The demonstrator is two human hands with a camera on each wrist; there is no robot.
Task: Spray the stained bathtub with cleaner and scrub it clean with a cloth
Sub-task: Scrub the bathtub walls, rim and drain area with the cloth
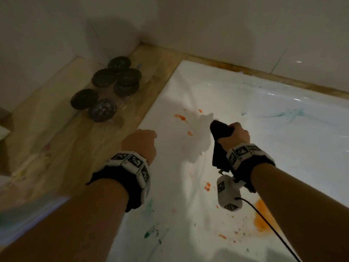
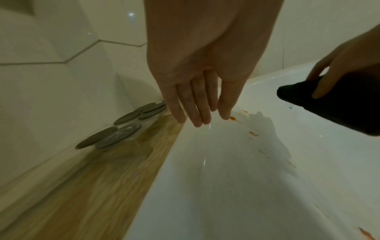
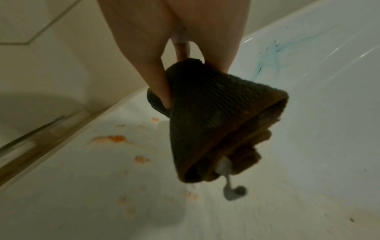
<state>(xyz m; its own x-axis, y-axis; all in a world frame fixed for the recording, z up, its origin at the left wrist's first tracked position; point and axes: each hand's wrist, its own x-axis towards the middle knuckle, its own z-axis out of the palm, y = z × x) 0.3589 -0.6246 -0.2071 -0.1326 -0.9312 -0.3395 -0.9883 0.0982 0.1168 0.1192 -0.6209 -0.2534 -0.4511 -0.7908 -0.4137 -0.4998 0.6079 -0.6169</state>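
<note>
The white bathtub (image 1: 245, 103) carries orange stains (image 1: 180, 117), green specks (image 1: 149, 233) and blue smears (image 1: 283, 114). My right hand (image 1: 236, 135) grips a folded dark cloth (image 1: 220, 129) above the tub's inner wall; in the right wrist view the cloth (image 3: 216, 121) hangs from thumb and fingers over orange spots (image 3: 115, 138). My left hand (image 1: 140, 142) hovers over the tub's rim with nothing in it; its fingers (image 2: 195, 104) point down, straight and relaxed. No spray bottle is in view.
A wooden ledge (image 1: 66, 140) runs along the tub's left side, with several dark round lids or jars (image 1: 107, 86) on it near the tiled corner. A large orange patch (image 1: 262, 218) lies lower right. A black cable (image 1: 273, 229) trails from my right wrist.
</note>
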